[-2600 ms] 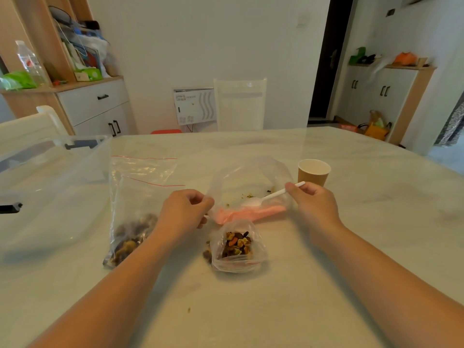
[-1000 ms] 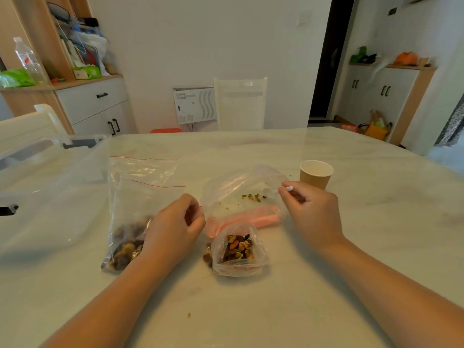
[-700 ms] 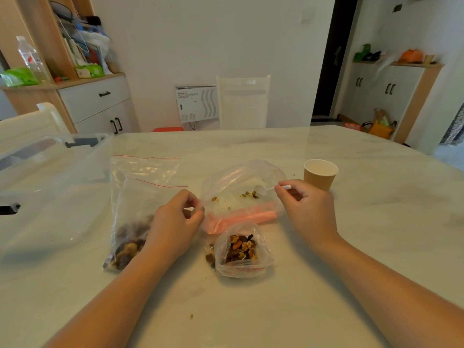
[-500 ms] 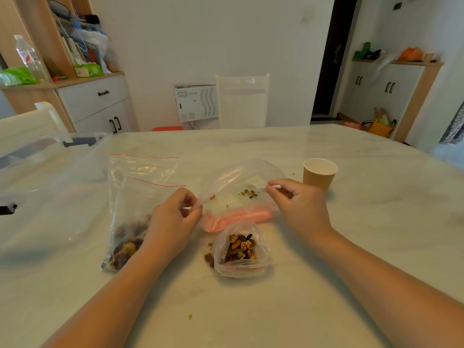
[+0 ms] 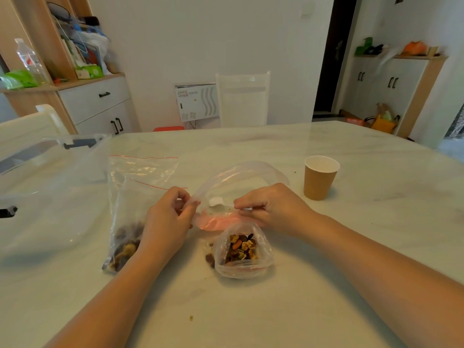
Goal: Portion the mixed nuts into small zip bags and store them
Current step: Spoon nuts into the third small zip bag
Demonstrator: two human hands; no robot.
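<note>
Your left hand (image 5: 167, 217) pinches the left rim of the large clear bag (image 5: 238, 177), holding its mouth open. Your right hand (image 5: 270, 209) is closed narrow on the handle of a white plastic spoon (image 5: 216, 201); the spoon's bowl sits inside the bag mouth, and whether it carries anything you cannot tell. A pink strip shows along the bag's near edge.

Landmark: the paper cup (image 5: 319, 178), upright on the marble table (image 5: 376, 222).

- Large clear bag: just left of the cup, between your 2 hands.
- Small zip bag (image 5: 242, 252): nearer you than the cup and to its left, mouth open, mixed nuts (image 5: 241, 247) visible inside; a few loose pieces lie touching its left side.
- 2 flat red-lined zip bags (image 5: 135, 197): well left of the cup, nuts in the lower corner, partly under your left wrist.
- Clear storage bin (image 5: 50, 192): far left of the cup.
</note>
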